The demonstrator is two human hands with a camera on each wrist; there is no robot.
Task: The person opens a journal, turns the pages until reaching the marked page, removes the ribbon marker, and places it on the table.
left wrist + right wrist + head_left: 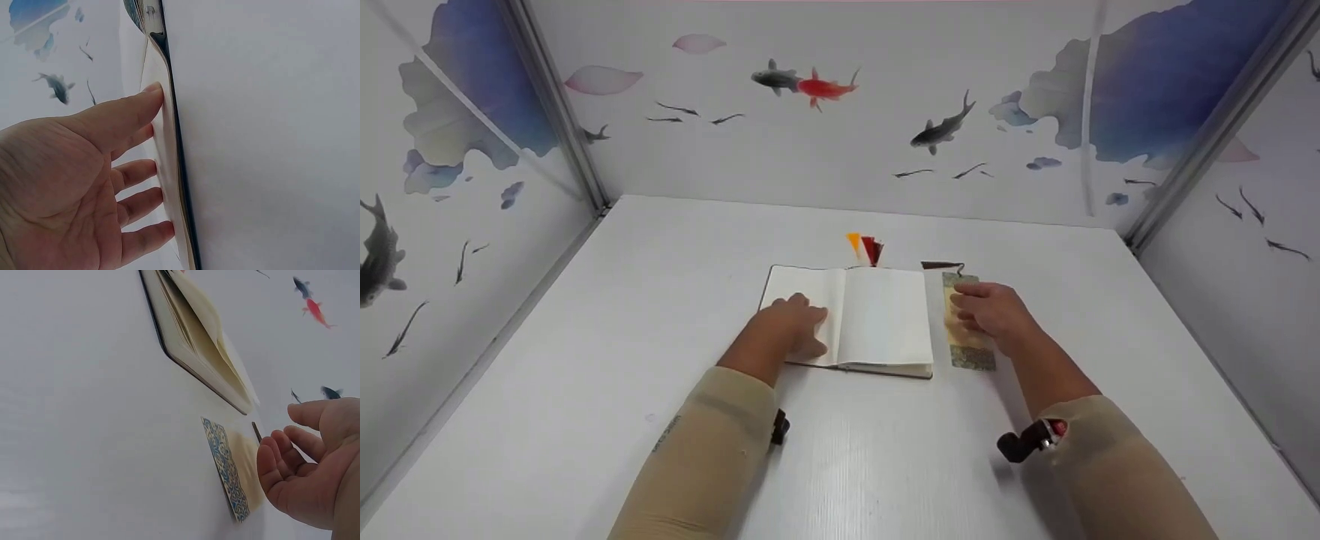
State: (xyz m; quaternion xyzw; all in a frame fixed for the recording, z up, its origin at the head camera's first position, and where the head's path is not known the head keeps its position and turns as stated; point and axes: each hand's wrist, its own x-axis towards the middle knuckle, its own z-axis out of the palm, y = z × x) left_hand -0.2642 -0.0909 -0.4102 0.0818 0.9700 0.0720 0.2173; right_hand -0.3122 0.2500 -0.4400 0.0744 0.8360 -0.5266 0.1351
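Observation:
A notebook (886, 315) lies open on the white table, its visible pages blank. On its left page rests my left hand (796, 326); in the left wrist view its fingertips (147, 236) touch the paper, the fingers spread and fairly straight. To the right of the notebook lies a patterned bookmark (973, 358) with a tan middle and a blue-and-cream end band (226, 467). Over the bookmark is my right hand (994, 309), fingers loosely bent and thumb apart, with nothing visible between them. It covers part of the bookmark; whether it touches is unclear.
A dark tassel (939, 265) on a cord joins the bookmark's far end. Orange and red tassel-like strips (870, 249) stick out beyond the notebook's far edge. White panels (840, 150) painted with fish enclose the table (855, 465) at the back and sides.

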